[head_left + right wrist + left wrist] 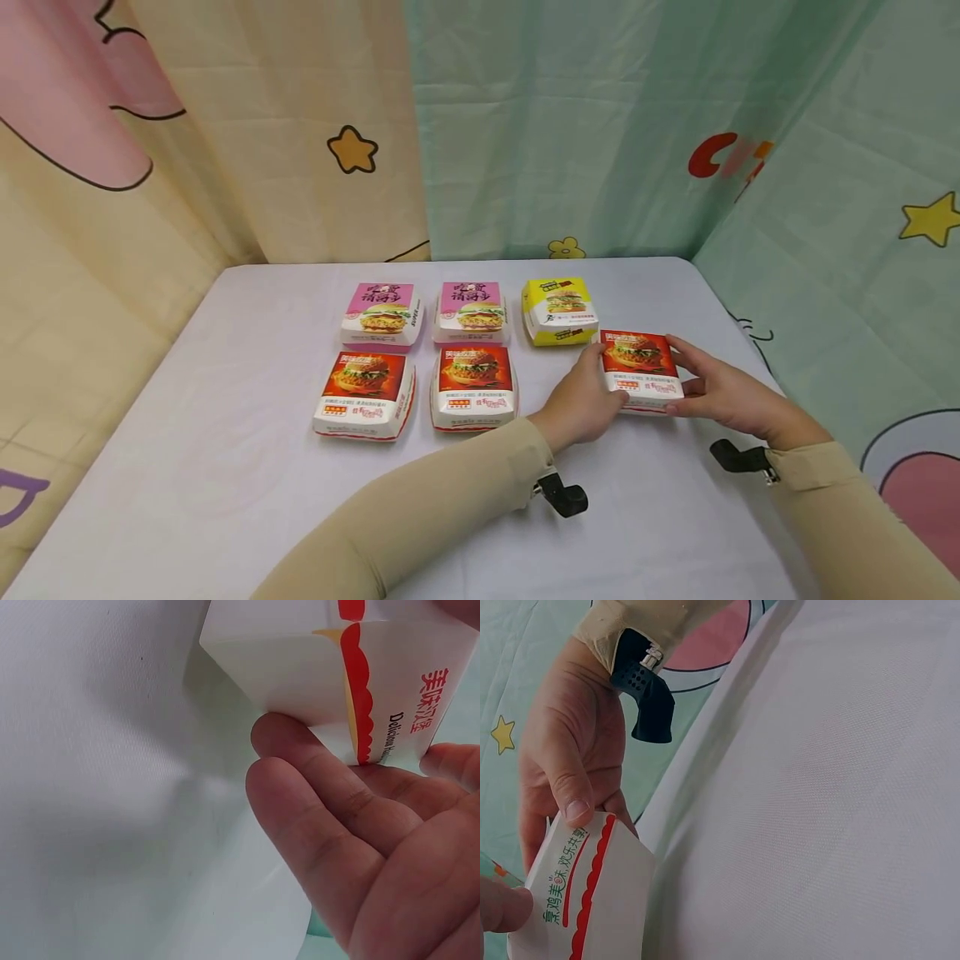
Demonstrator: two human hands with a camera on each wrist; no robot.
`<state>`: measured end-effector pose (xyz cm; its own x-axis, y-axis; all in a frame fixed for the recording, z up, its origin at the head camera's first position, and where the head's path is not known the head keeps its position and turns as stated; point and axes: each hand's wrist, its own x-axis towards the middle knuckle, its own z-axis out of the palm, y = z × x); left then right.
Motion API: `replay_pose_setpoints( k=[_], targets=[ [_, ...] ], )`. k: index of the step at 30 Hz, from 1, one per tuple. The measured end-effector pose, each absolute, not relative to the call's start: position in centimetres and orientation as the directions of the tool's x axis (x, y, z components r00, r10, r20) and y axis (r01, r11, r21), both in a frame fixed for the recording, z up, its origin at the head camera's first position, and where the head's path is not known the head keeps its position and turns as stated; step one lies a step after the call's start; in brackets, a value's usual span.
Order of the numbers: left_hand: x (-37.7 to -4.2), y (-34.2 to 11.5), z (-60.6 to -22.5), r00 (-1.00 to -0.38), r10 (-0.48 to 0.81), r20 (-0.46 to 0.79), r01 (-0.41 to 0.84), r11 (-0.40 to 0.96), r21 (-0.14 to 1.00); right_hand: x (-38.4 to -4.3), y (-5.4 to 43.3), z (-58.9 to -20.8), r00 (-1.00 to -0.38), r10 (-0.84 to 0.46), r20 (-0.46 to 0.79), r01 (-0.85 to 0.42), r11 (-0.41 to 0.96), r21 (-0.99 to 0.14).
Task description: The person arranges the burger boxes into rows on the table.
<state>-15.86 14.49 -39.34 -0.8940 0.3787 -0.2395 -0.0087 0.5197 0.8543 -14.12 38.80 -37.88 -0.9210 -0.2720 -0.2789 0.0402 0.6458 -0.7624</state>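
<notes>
A red and white burger box (640, 372) is held between both hands at the right of the table. My left hand (581, 402) grips its left side, thumb near the front corner. My right hand (731, 402) grips the right side, with the thumb at the front and fingers farther back. In the left wrist view the box's white side (592, 900) shows a red scalloped stripe. The right wrist view shows fingers (322, 802) under its edge and a shadow below, so it seems slightly raised. Just behind stands a yellow burger box (560, 312).
On the white-covered table (225, 517), two pink burger boxes (381, 317) stand in the back row, left of the yellow one. Two more red and white boxes (474, 389) stand before them. Printed curtains (525, 150) enclose the table's back and sides.
</notes>
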Motion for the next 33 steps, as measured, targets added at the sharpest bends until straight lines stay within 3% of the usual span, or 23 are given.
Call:
replay_pose_setpoints(
  k=[33],
  targets=[
    [-14.8,11.8,-38.9,-0.918,0.318,-0.238,-0.032,0.539,0.842,-15.1,35.8,-38.2,-0.904,-0.293,-0.311,0.051,0.648,-0.760]
  ],
)
